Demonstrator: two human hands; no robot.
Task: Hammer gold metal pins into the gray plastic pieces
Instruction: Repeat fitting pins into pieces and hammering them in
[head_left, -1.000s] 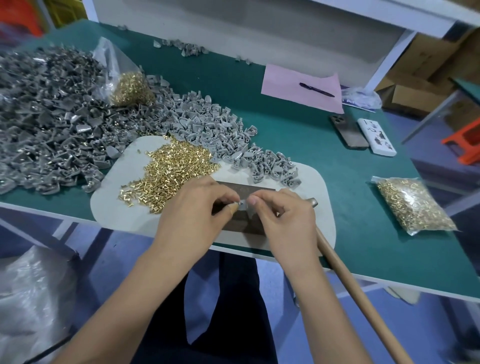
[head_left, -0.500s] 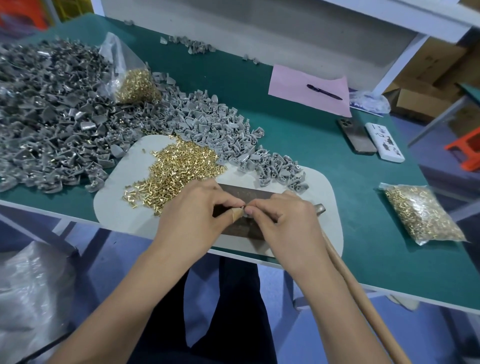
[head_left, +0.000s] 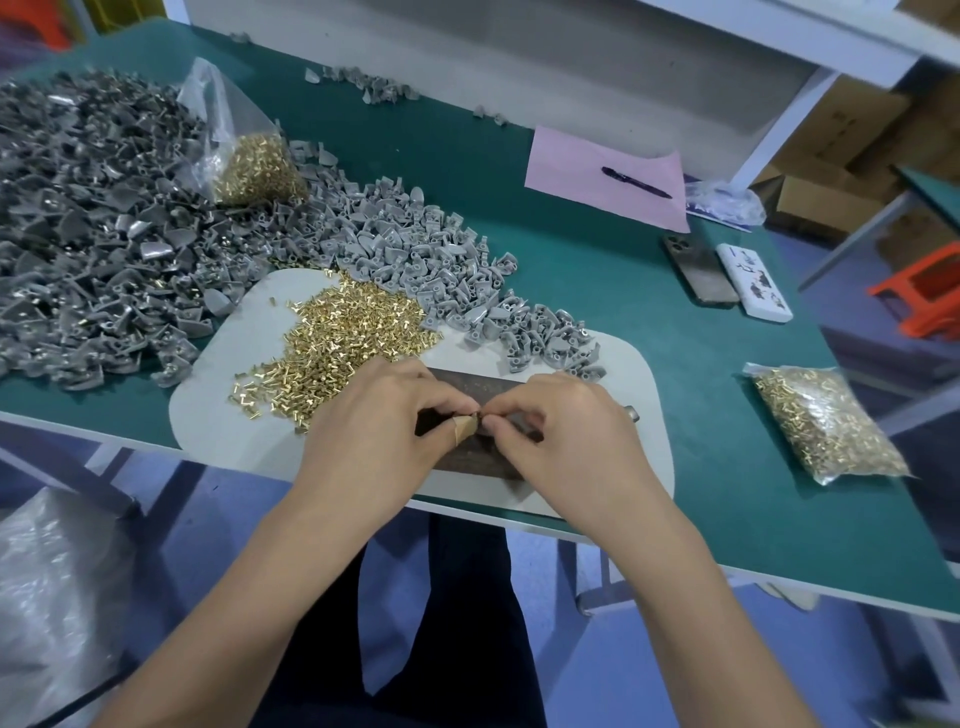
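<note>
Right now both hands meet over the dark metal block (head_left: 478, 387) on the pale mat (head_left: 631, 387) — left hand (head_left: 371, 421) and right hand (head_left: 563, 431) each with fingertips pinched together on something tiny between them, probably a gray piece getting a pin seated; the item itself is too hidden to name. Left thumb wears a tan tape wrap (head_left: 464, 428), likely as guard against hammer slips. Block sits under the hands, presumably as anvil, so the pin can be struck there. Loose gold pins (head_left: 345, 340) heaped on the mat just left of the block, gray plastic pieces (head_left: 431, 265) spilling from behind it onto the mat — both within easy reach. Hammer: only a metal tip (head_left: 632, 414) shows just right of the right hand, rest hidden, so striking not yet started by my read. Further from the block: open bag of pins (head_left: 254, 166) on the big gray heap at far left, sealed pin bag (head_left: 826, 423) well to the right, two phones (head_left: 727, 278) and pink paper with pen (head_left: 605, 179) behind-right — nothing blocking the work spot.
</note>
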